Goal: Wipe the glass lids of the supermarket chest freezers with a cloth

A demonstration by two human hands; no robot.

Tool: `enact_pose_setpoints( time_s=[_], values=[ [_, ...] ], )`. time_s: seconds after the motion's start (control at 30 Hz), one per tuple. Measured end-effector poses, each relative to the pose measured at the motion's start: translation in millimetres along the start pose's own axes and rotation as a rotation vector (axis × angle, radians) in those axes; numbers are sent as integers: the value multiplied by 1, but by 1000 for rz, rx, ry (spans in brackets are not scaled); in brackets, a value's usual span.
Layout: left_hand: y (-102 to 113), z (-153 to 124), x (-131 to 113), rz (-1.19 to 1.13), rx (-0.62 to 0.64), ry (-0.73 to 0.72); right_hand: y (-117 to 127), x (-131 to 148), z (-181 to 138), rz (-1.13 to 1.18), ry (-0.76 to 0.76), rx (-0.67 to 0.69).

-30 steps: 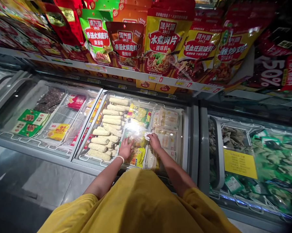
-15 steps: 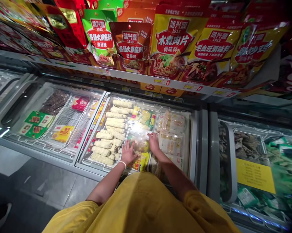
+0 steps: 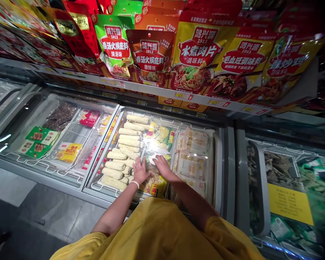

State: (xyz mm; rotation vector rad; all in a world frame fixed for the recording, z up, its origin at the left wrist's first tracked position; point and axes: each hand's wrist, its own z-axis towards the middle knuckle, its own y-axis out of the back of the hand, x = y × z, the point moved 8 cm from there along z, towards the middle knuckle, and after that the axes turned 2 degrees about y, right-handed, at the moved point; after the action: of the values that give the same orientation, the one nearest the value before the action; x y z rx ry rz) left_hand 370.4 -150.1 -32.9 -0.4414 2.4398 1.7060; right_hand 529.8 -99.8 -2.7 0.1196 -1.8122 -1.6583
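Note:
My left hand (image 3: 141, 174) lies flat with fingers spread on the glass lid (image 3: 167, 124) of a chest freezer. A pale band circles its wrist. Just right of it, my right hand (image 3: 162, 167) presses a crumpled white wipe (image 3: 152, 159) against the glass, fingers over its edge. Bright glare around the wipe blurs its outline. Under the glass at left, corn cobs (image 3: 115, 165) are piled up. Yellow and green bags (image 3: 160, 133) lie beneath my hands, with another yellow bag (image 3: 154, 186) closer to me. Clear packs of pale food (image 3: 192, 164) fill the right basket.
Above the freezer, a shelf edge (image 3: 148, 86) holds upright seasoning pouches (image 3: 194, 54). A neighbouring freezer at left contains green packs (image 3: 39, 141) and a yellow pack (image 3: 69, 151). At right, a yellow sign (image 3: 290, 204) lies on another freezer. Grey floor tiles (image 3: 56, 206) show at lower left.
My right hand has moved left and slightly toward me with the white wipe, closer to my left hand. My left hand stays on the glass. The view has shifted slightly.

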Motion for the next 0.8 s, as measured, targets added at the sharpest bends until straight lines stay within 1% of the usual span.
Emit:
enact_pose_setpoints(
  time_s=[0.03,0.1,0.2,0.23,0.27,0.3,0.4,0.43,0.47,0.5,0.57,0.6,0.63,0.67,0.77,0.8],
  values=[
    [-1,0,-1,-5,4,1,-4,4,2,-8,33,36],
    [-4,1,-1,-21,18,-1,1,-6,9,-22,-10,29],
    [-10,2,2,-57,69,1,19,-35,24,-9,-203,-103],
    [-12,3,3,-71,88,4,22,-40,29,5,-243,-135],
    [-13,3,4,-84,104,6,20,-39,33,25,-246,-143],
    [-14,4,5,-97,115,7,15,-33,38,47,-213,-121],
    [-16,5,6,-121,144,1,-5,-7,47,111,-9,33],
    [-16,5,6,-123,155,-3,-8,-3,49,122,27,67],
    [-17,5,6,-122,167,-4,-7,-4,52,125,17,71],
    [-17,5,6,-118,179,-3,-3,-10,55,120,-41,44],
    [-18,5,5,-106,199,3,9,-27,60,97,-221,-55],
    [-18,6,5,-99,208,8,12,-32,62,88,-280,-85],
    [-18,6,5,-94,215,12,13,-32,65,86,-289,-85],
    [-18,6,5,-88,219,15,10,-27,69,89,-244,-53],
    [-18,6,5,-69,197,19,-3,-5,78,104,24,98],
    [-17,6,4,-64,185,16,-3,-4,80,96,56,106]
  ],
)
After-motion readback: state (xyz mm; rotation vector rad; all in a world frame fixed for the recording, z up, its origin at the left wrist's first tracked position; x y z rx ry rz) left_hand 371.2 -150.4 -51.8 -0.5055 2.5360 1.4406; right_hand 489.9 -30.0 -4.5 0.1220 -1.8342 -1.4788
